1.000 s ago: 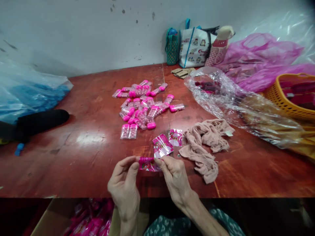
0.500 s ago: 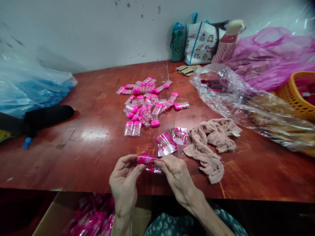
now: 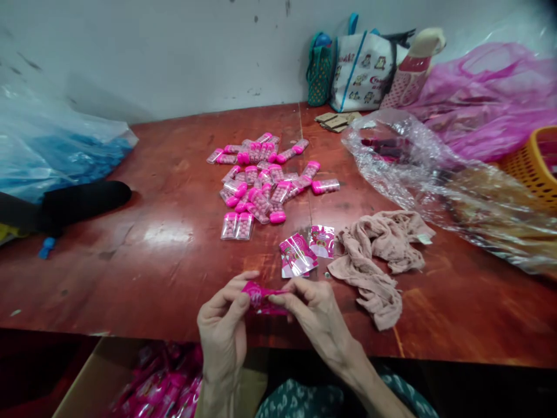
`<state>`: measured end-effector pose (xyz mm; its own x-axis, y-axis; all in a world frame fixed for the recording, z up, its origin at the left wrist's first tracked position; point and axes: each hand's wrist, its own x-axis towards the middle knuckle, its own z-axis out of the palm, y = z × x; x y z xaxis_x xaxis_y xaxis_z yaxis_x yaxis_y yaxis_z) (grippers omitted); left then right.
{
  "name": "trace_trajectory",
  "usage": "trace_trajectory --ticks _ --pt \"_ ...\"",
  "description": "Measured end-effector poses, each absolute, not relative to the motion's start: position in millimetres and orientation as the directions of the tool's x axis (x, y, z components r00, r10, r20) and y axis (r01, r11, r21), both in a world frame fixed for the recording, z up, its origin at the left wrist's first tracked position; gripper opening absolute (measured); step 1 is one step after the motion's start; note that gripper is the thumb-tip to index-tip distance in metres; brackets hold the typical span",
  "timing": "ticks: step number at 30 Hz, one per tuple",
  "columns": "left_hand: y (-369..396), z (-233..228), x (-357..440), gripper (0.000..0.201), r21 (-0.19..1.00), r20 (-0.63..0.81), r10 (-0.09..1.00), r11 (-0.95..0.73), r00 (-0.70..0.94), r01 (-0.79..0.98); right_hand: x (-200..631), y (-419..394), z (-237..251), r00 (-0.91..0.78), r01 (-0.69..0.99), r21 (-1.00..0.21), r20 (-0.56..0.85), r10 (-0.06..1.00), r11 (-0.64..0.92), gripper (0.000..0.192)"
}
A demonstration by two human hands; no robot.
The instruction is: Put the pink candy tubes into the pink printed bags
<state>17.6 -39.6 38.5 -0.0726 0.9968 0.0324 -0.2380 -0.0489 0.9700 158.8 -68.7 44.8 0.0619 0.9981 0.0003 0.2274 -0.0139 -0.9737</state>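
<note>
Between my two hands, just above the table's front edge, is a small shiny pink printed packet [image 3: 260, 297]. My left hand [image 3: 224, 319] pinches its left end between thumb and fingers. On its right side, the thumb and fingers of my right hand [image 3: 319, 313] are closed on it, covering part of it. Beyond my hands lie flat pink packets [image 3: 297, 254] and a single packet [image 3: 322, 240] beside them. Farther back is a loose heap of small clear candy boxes [image 3: 261, 194] with pink caps, filled with pink balls. Two such boxes [image 3: 237, 225] lie side by side at its front.
A crumpled beige cloth [image 3: 376, 249] lies right of the packets. Clear plastic wrap [image 3: 404, 168], a pink bag [image 3: 478, 98] and a yellow basket [image 3: 528, 168] fill the right. At left are a blue-filled bag [image 3: 65, 151] and a black object [image 3: 87, 203]. Below the edge, a carton [image 3: 87, 377] holds pink packets.
The packet has tilted and bunched between my fingers, with its printed face showing less. My right hand has turned a little, and the whole view has shifted slightly.
</note>
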Motion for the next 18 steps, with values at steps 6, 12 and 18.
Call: trace_trajectory --ticks 6,12,18 --pt "-33.1 40.9 18.9 0.021 0.899 -0.167 0.979 0.101 -0.12 -0.427 158.0 -60.1 48.2 0.061 0.502 -0.862 0.11 0.992 0.065 0.048" --pt "-17.9 39.7 12.0 0.026 0.88 -0.208 0.917 0.024 -0.339 -0.474 186.5 22.7 61.8 -0.032 0.774 -0.611 0.228 0.973 0.169 0.024" --pt "-14.4 40.6 1.4 0.027 0.881 -0.19 0.884 -0.039 -0.427 -0.471 190.0 61.7 50.6 -0.308 0.826 -0.444 0.163 0.937 0.348 0.036"
